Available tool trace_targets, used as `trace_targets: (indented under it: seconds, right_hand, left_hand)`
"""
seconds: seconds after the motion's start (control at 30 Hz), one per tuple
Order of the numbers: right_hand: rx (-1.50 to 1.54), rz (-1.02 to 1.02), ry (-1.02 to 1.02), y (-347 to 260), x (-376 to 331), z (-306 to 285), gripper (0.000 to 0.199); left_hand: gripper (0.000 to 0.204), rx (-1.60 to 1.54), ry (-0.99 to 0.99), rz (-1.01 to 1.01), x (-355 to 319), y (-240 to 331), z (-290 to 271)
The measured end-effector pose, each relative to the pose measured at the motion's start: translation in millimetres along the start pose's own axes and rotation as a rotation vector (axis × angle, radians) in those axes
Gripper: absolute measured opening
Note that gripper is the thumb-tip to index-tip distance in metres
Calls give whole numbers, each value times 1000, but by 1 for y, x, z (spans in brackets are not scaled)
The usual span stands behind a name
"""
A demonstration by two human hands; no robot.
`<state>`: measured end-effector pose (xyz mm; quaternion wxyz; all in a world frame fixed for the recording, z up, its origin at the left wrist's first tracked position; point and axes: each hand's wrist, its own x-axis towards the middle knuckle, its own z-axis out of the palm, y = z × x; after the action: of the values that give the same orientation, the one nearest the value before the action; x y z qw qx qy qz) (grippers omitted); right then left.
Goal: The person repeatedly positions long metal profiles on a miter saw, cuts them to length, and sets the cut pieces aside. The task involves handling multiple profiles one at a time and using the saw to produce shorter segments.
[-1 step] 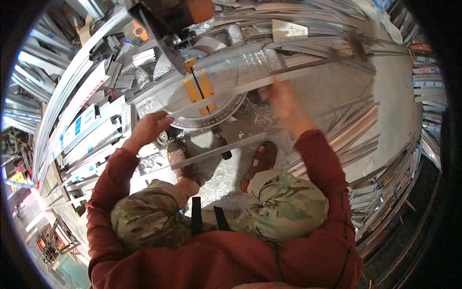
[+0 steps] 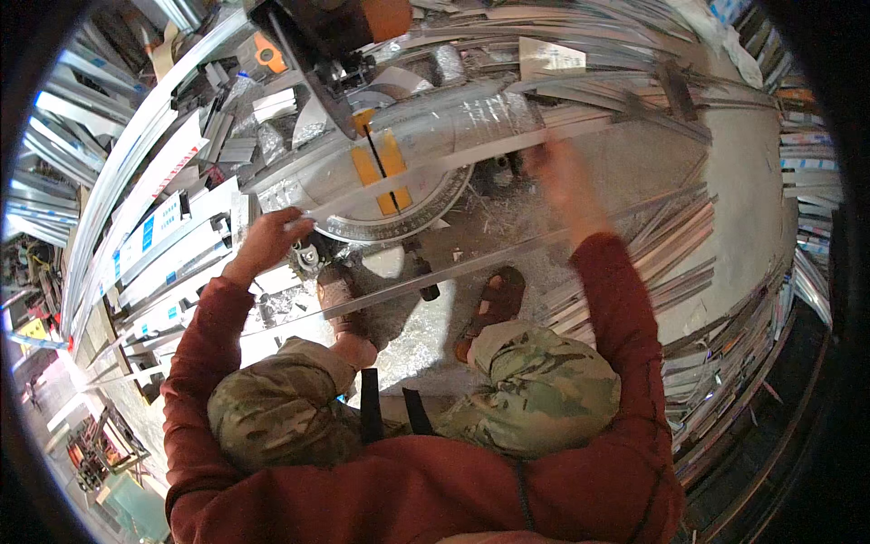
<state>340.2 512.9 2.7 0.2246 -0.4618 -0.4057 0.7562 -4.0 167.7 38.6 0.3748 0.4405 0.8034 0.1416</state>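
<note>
A long, thin, pale metal strip [image 2: 480, 150] lies slantwise across the round base of a mitre saw [image 2: 426, 204], over its yellow slotted insert [image 2: 392, 156]. My left hand [image 2: 270, 240] has its fingertips closed at the strip's left end. Farther right, beyond the base, my right hand [image 2: 566, 181] is closed around the strip; motion smears its fingers. The raised saw head [image 2: 317, 45] and blade stand behind the insert, clear of the strip. A second long strip [image 2: 471, 265] runs nearer to me, above my feet.
Piled metal profiles [image 2: 149, 222] lie to the left, with short offcuts [image 2: 238, 150] beside the saw. More strips [image 2: 671, 240] are stacked on the right, near a pale board [image 2: 748, 208]. An orange tool [image 2: 269, 54] sits at the back left.
My right hand has moved right and slightly away from me along with the strip. The left hand has shifted a little left. The saw head stays raised.
</note>
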Motion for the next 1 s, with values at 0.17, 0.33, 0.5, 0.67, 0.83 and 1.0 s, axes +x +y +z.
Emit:
trace_targets:
  seconds: [0.17,0.33,0.5,0.67,0.83,1.0]
  right_hand:
    - [161,-138,355,-62,78,-75,17]
    - [19,2,81,-26,105,-9,20]
    - [88,0,337,-28,152,-29,13]
    - [24,-15,368,-23,150,-23,10]
    - [20,-20,443,-20,148,-13,10]
    - [6,-64,511,-34,124,-13,10]
  left_hand:
    - [44,71,41,-234,-21,-90,-41]
    - [47,107,252,-347,-23,-121,-44]
    - [59,169,260,-339,-14,-170,-51]
    - [61,149,316,-344,14,-148,-25]
    - [67,193,379,-322,35,-133,-16]
    - [67,140,408,-279,33,-129,-12]
